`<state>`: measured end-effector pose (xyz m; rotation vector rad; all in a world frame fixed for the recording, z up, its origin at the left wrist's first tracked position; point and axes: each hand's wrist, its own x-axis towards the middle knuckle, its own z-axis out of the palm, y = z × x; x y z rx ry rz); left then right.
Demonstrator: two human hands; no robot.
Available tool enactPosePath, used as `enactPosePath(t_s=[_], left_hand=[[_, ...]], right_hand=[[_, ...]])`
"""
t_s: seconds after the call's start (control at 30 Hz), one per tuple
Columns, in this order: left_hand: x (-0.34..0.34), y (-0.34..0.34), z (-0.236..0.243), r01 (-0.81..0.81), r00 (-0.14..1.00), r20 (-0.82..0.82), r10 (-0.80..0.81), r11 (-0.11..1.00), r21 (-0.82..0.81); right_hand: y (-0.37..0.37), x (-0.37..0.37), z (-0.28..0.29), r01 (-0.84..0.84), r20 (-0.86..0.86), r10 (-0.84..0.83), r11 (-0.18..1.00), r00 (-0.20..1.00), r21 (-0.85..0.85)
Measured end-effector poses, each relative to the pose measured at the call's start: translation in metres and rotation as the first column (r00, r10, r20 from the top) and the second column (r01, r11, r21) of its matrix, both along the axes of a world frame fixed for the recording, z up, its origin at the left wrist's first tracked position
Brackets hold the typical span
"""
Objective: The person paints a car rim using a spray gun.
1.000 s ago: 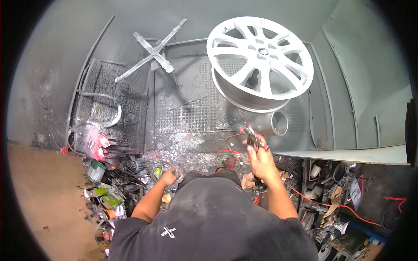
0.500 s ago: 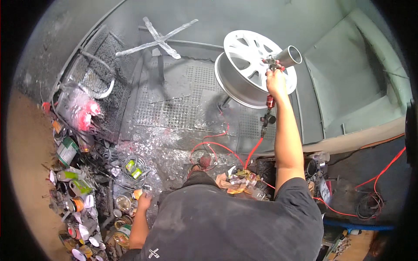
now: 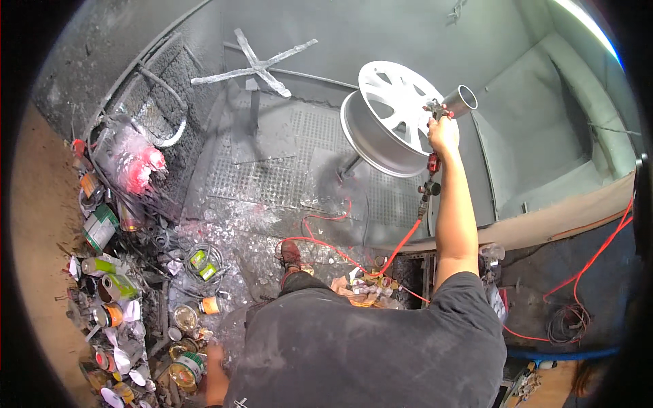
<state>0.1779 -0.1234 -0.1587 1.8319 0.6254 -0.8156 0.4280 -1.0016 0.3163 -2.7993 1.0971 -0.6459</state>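
My right hand [image 3: 443,134] is closed around the handle of a spray gun [image 3: 437,109] with a grey cylindrical cup [image 3: 462,100]. A red fitting and a dark round gauge [image 3: 430,188] hang below the grip, joined to a red air hose [image 3: 407,243]. Just left of the gun stands a tilted car wheel rim [image 3: 391,88], with a white spoked face and a silver barrel, on a stand [image 3: 349,166]. The gun overlaps the rim's right side; I cannot tell the gap. My left hand [image 3: 215,355] is low beside the cans, its fingers blurred.
A four-armed grey stand [image 3: 257,66] rises at the far left, above floor grating [image 3: 272,180]. Paint cans [image 3: 185,372], cups and litter crowd the left side. The hose loops across the floor by my shoe [image 3: 290,253]. Crumpled paper [image 3: 354,292] lies ahead of my body.
My left hand has dropped back toward my body. The view has shifted, with the rim lower in it. My shoe shows farther left. The spray gun stays in my right hand by the rim.
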Motion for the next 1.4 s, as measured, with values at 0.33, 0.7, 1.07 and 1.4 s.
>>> enactPosePath(t_s=[0.33,0.7,1.07,1.4], left_hand=[[0.176,-0.165,0.050,0.219,0.956,0.199,-0.217,0.976,0.013],[0.249,-0.207,0.068,0.356,0.921,0.164,-0.353,0.934,0.015],[0.259,-0.211,0.094,0.588,0.793,0.093,-0.602,0.797,0.142],[0.281,-0.162,0.042,0.305,0.928,0.223,-0.298,0.952,0.002]], right_hand=[[-0.007,0.048,0.026,-0.192,0.183,0.130,0.905,0.975,0.381],[-0.087,-0.023,-0.009,0.005,0.172,-0.024,0.994,0.985,0.107],[-0.093,-0.200,-0.045,0.366,0.252,-0.337,0.928,0.907,-0.075],[0.074,-0.117,-0.008,-0.007,0.300,-0.054,0.980,0.952,0.198]])
